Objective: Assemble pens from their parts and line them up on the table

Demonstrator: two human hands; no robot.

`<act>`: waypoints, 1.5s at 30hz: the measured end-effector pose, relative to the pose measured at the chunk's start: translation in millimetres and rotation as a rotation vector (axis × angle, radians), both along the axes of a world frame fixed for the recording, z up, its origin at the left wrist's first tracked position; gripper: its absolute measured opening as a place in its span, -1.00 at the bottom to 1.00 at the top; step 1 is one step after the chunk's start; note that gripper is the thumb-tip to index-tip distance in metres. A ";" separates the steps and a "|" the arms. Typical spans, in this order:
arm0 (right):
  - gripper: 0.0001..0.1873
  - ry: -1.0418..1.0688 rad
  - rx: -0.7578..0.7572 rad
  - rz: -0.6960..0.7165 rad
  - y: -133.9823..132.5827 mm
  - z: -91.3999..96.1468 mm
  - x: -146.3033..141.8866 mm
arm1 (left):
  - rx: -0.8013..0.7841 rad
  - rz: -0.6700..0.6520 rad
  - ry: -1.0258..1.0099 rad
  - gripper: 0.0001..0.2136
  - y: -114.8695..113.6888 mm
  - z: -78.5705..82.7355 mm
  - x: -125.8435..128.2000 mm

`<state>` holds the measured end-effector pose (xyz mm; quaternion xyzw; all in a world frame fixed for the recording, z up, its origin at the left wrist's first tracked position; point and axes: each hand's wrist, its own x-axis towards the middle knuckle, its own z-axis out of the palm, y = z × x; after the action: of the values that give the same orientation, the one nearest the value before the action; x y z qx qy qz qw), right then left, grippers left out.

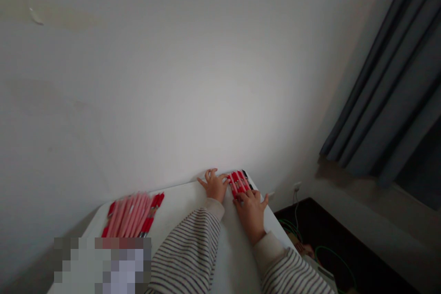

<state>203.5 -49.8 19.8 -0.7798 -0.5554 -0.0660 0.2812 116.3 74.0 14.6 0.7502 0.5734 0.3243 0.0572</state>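
Note:
A small row of red and pink pen-like sticks (239, 181) lies at the far right corner of the white table. My left hand (216, 187) is at its left side, fingers spread, with a fingertip against the outermost stick. At the near end of the same row, my right hand (250, 211) rests with its fingers bent over the stick ends and an outer finger stretched out to the right. Neither hand has the row lifted. A larger pile of similar red and pink sticks (132, 215) lies on the table's left side.
The white table (186, 200) stands against a pale wall (220, 78). A blurred-out patch (103, 266) covers the lower left. To the right are a dark curtain (389, 101), a wall socket (297, 186) with a cord, and green cable (330, 250) near the floor.

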 end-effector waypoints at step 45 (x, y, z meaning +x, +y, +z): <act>-0.73 -0.043 0.002 0.514 43.6 0.1 -61.8 | -0.211 0.220 0.110 -0.72 -55.0 31.2 -118.8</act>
<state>141.6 -6.2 19.9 -0.6112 -0.7410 -0.0095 0.2778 -2.5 19.0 45.8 0.6893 0.6853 0.2250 0.0684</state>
